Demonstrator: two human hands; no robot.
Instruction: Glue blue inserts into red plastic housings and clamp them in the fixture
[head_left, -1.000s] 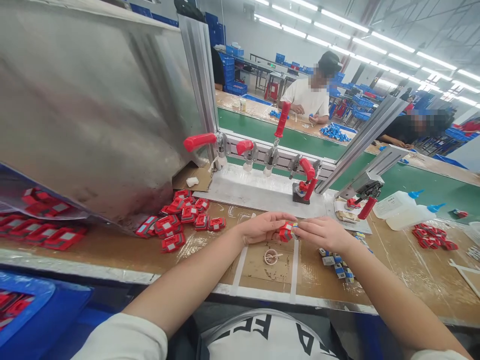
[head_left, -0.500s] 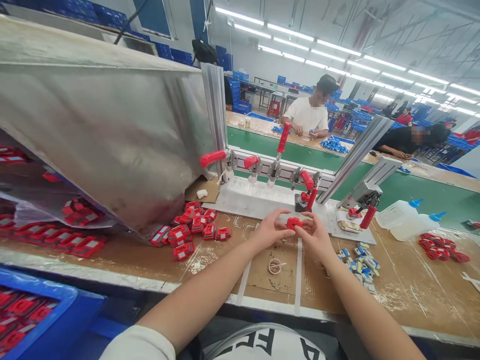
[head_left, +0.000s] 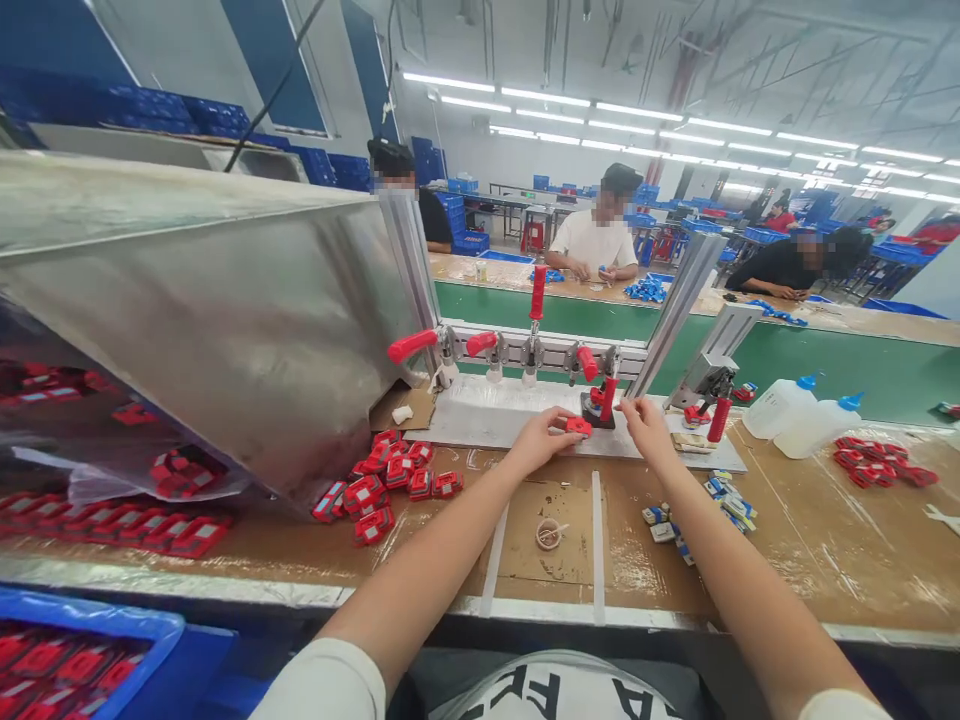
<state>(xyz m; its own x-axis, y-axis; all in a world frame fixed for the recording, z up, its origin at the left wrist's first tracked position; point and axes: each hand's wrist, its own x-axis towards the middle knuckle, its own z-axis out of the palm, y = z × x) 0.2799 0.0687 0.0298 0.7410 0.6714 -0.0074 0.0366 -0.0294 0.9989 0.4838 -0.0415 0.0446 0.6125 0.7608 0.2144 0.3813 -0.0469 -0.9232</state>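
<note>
In my left hand [head_left: 541, 442] is a small red plastic casing [head_left: 578, 426], gripped between thumb and fingers just in front of the fixture. My right hand [head_left: 646, 430] is beside the upright red toggle clamp handle [head_left: 609, 398], its fingers loosely bent and not wrapped round it. Whether the fingertips touch the handle is hard to see. Beneath that clamp, another red part [head_left: 597, 396] sits on a dark block. Several more toggle clamps with red handles [head_left: 538, 292] line the metal rail.
Red casings [head_left: 371, 490] are heaped at left beside a metal hopper [head_left: 225, 340]. Small grey-and-blue parts [head_left: 729, 500] lie at right, near two bottles [head_left: 814, 430] and more red pieces [head_left: 881, 460]. A small round cup [head_left: 549, 534] stands in front. Co-workers sit across the green belt [head_left: 817, 352].
My hands have separated: the left keeps the red casing, while the right has let go of it and moved right to the clamp handle. The view has shifted slightly.
</note>
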